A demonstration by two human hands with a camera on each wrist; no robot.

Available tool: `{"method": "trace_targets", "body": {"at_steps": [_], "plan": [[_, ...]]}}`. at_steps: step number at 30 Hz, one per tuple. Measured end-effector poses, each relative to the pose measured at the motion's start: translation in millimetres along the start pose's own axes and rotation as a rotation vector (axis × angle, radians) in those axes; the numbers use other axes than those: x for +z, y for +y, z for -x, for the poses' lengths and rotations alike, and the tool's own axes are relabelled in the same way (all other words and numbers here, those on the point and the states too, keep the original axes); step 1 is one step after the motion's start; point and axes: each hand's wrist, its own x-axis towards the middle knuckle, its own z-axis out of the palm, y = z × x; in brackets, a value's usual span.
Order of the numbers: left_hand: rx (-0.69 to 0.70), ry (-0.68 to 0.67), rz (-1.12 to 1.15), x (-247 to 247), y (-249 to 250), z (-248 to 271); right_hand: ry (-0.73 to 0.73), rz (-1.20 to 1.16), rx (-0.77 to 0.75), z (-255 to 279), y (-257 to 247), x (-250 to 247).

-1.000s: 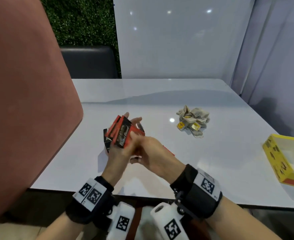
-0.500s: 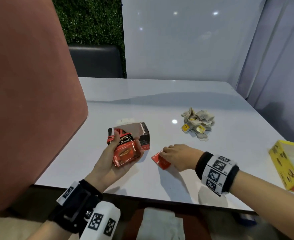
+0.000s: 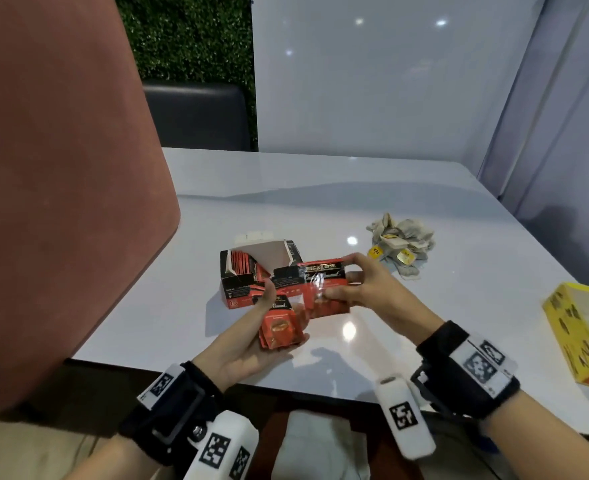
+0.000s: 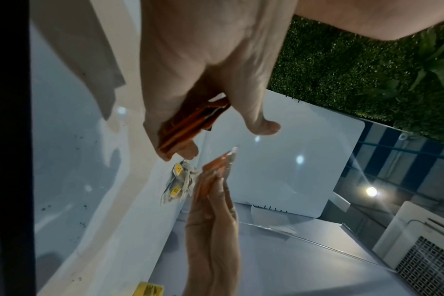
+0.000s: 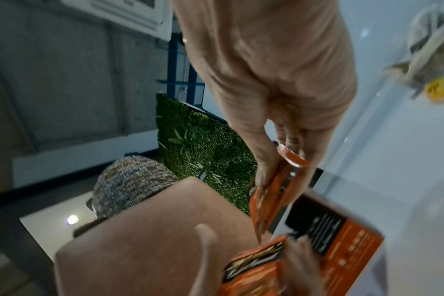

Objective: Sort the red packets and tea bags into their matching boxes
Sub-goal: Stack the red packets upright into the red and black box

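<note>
Boxes, packets and tea bags across the surface [image 3: 189, 296]

The open box [image 3: 251, 275] stands left of centre with packets [image 3: 243, 265] in it. Before it, the left hand [image 3: 248, 344] carries a stack of packets [image 3: 279, 327]; the right hand [image 3: 366, 289] holds one packet [image 3: 324, 289] just beside. The tea bags [image 3: 402, 244] lie behind right, the second box [image 3: 580, 334] at far right.

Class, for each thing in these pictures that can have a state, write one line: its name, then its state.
red-and-black box: open, flaps up, red packets inside.
stack of red packets: held in the left hand.
single red packet: pinched by the right hand, off the table.
tea bags: loose heap on the table, unsorted.
yellow box: open; its contents cannot be made out.
</note>
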Motion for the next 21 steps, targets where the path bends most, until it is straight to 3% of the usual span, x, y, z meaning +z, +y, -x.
{"method": "trace_targets", "body": {"at_steps": [3,7,10,14,21], "plan": [[0.002,-0.039,-0.104,13.8,-6.4,-2.3,-0.017,0.129,-0.034,11.6,-0.6,22.9],[-0.003,-0.031,-0.085,20.4,-11.4,-10.4,0.004,0.617,-0.24,16.6,-1.7,38.2],[-0.039,-0.025,-0.106,20.3,-10.5,-10.9,-0.133,0.886,-0.352,16.7,-6.9,30.0],[-0.122,0.0,-0.214,22.2,-13.8,-13.8,-0.444,1.008,-0.387,18.3,-6.8,31.7],[-0.121,-0.149,-0.268,27.7,-16.1,-12.9,-0.368,1.002,-0.382,16.9,-7.3,35.6]]}}
